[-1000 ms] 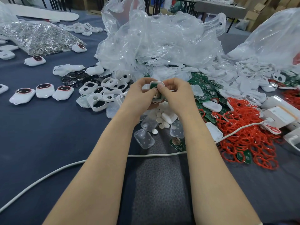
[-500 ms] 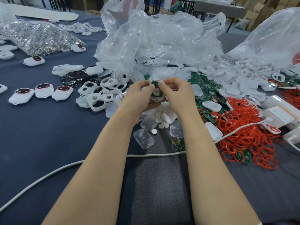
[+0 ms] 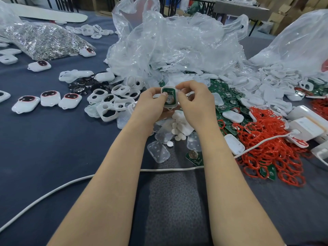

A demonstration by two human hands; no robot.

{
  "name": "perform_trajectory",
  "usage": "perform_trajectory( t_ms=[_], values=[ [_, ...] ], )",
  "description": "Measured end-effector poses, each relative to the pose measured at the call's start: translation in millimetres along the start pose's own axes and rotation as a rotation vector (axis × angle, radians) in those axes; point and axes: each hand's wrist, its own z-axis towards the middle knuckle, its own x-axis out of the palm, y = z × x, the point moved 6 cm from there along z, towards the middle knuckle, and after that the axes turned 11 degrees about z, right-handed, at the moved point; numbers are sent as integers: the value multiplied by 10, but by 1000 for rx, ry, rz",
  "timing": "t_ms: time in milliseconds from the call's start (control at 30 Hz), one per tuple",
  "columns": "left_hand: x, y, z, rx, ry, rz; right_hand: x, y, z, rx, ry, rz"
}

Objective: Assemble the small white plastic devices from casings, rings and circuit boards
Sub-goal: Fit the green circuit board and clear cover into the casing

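Both my hands hold one small white casing (image 3: 170, 97) above the middle of the table, with a green circuit board and a round metal cell seated inside it. My left hand (image 3: 154, 103) grips its left side, thumb on the board. My right hand (image 3: 195, 102) pinches its right edge. Under my hands lie small white round pads (image 3: 178, 126) and clear plastic covers (image 3: 158, 151). Green circuit boards (image 3: 229, 102) are heaped to the right, red rings (image 3: 269, 150) further right. White front casings with openings (image 3: 110, 103) lie to the left.
Three assembled devices (image 3: 48, 100) sit in a row at the left. A big heap of clear plastic bags (image 3: 177, 45) fills the back. A bag of metal parts (image 3: 44, 39) lies far left. A white cable (image 3: 53, 190) crosses the near table, white boxes (image 3: 308, 125) at right.
The casing has turned in my hands so the board with its metal cell now faces me, and my thumbs have shifted apart to its sides.
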Motion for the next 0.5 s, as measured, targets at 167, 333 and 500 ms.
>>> perform_trajectory(
  t_ms=[167,333,500],
  values=[
    [-5,-2,6,0,1,55,7,54,-24,-43,-5,-34],
    [-10,-8,6,44,-2,126,57,43,-30,-36,39,-104],
    [15,-7,1,71,32,136,52,33,-23,-3,42,-131]
  ],
)
